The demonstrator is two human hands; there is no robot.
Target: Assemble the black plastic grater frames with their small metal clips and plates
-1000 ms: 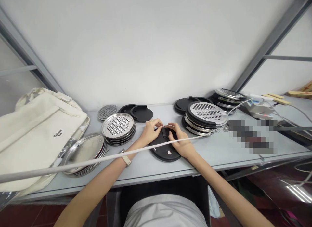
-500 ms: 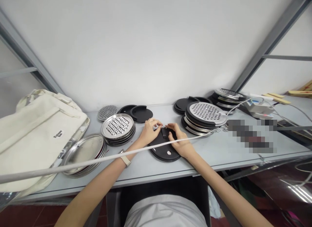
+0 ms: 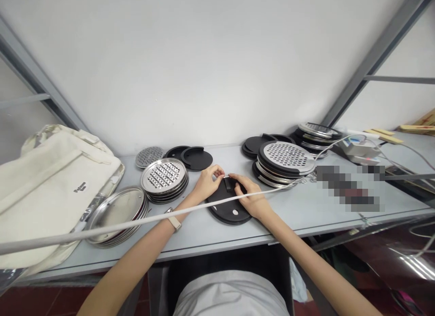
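A black round plate [image 3: 224, 210] with a small raised tab [image 3: 230, 184] and a white hole lies on the table before me. At its far left edge, my left hand [image 3: 211, 180] is closed, thumb and forefinger pinched on something too small to make out. My right hand [image 3: 249, 193] grips the plate's right side, thumb on top and forefinger stretched to the far edge beside the left fingertips. A thin bright sliver shows between the two hands. Left of them is a stack of round metal graters [image 3: 163, 175].
A white cable [image 3: 136, 223] crosses in front of my wrists. Metal discs [image 3: 117, 212] and a cream bag [image 3: 50, 184] are at left. Black round covers [image 3: 197, 159] lie behind. Black-rimmed graters [image 3: 287, 157] are stacked at right, near a power strip [image 3: 360, 148].
Both hands stay at the plate's far edge, their fingertips shifting slightly. The bright sliver between them shows less now. The plate has hardly moved.
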